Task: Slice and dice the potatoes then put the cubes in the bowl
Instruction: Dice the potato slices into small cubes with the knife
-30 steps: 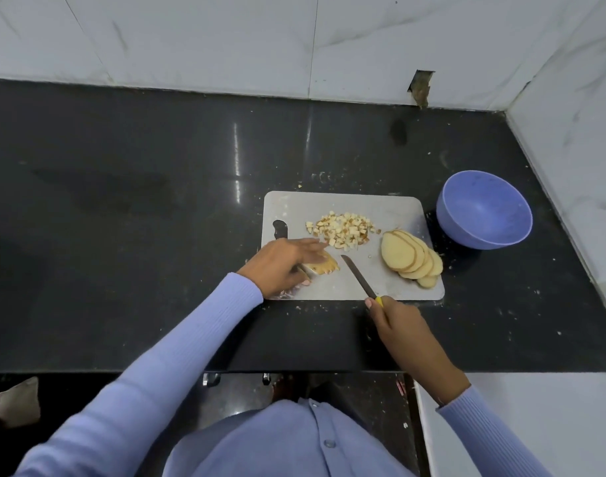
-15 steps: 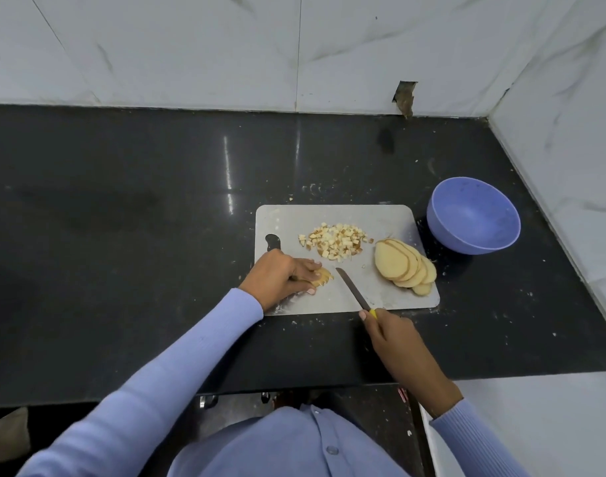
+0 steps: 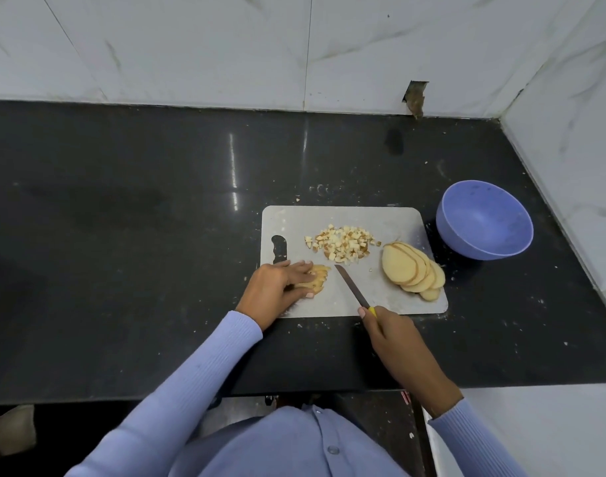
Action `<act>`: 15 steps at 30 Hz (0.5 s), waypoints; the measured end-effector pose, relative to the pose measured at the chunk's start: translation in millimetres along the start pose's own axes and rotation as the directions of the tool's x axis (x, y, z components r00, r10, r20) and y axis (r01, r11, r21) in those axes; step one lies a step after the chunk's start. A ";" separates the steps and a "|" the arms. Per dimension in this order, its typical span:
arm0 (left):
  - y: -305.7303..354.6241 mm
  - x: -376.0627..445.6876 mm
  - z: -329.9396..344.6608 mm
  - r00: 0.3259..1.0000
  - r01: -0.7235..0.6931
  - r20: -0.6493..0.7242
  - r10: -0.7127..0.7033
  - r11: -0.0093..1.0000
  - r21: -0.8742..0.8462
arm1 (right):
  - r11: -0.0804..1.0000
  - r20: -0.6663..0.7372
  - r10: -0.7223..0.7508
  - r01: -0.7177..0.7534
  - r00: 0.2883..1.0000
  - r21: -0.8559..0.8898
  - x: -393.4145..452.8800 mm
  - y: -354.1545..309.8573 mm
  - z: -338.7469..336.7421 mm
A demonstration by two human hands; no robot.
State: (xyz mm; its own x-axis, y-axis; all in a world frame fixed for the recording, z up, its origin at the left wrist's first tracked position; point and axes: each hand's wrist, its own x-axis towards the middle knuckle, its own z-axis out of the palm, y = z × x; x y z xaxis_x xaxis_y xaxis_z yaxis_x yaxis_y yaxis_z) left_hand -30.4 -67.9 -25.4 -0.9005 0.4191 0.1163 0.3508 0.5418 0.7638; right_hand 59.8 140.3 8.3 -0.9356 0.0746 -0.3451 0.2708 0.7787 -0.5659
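Note:
A grey cutting board (image 3: 391, 218) lies on the black counter. On its middle sits a pile of small potato cubes (image 3: 343, 247). Overlapping potato slices (image 3: 410, 270) lie at its right end. My left hand (image 3: 281, 284) presses down on a few stacked potato pieces (image 3: 319, 275) at the board's left, fingers over them. My right hand (image 3: 391, 330) grips the yellow handle of a knife (image 3: 351, 285), whose blade lies just right of those pieces, tip toward the cubes. A blue bowl (image 3: 484, 228) stands empty to the right of the board.
The black counter (image 3: 140, 235) stretches far to the left. White marble walls close the back and the right side. Potato scraps dot the counter around the board. The counter's front edge is near my body.
My left hand has gathered the potato pieces tighter under its fingers. The knife has stayed close to them, and the view has shifted slightly.

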 end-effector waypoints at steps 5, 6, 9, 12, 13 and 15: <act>5.4 -4.3 12.2 0.993 0.078 -0.081 -0.082 0.996 -0.047 | 1.000 0.008 0.006 -0.006 1.000 -0.023 3.5 -8.4 1.0; 6.8 -5.7 16.8 0.992 0.072 -0.102 -0.074 0.997 -0.026 | 1.000 0.009 0.009 -0.009 1.000 -0.023 4.8 -11.2 1.6; 11.6 -8.9 27.6 0.985 0.056 -0.168 -0.044 0.996 0.066 | 0.999 0.015 0.000 0.001 1.000 -0.044 9.1 -19.2 3.8; 14.6 -9.0 32.4 0.983 0.042 -0.184 -0.016 0.990 0.135 | 0.991 0.028 -0.025 0.028 0.999 -0.130 13.8 -26.0 6.5; 14.4 -8.3 33.7 0.982 0.032 -0.190 -0.003 0.989 0.147 | 0.988 0.030 -0.031 0.036 0.999 -0.151 15.2 -27.5 7.6; 13.9 -6.3 35.5 0.980 0.032 -0.201 -0.002 0.989 0.146 | 0.985 0.030 -0.032 0.036 0.999 -0.171 17.8 -30.7 9.8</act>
State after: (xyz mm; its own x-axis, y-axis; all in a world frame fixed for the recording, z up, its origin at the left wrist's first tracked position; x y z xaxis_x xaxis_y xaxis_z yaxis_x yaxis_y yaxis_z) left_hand -10.7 -37.1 -38.0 -0.9346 0.2628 0.2398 0.3554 0.6555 0.6664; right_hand 37.1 111.5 12.2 -0.9366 0.0315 -0.3489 0.1941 0.8757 -0.4420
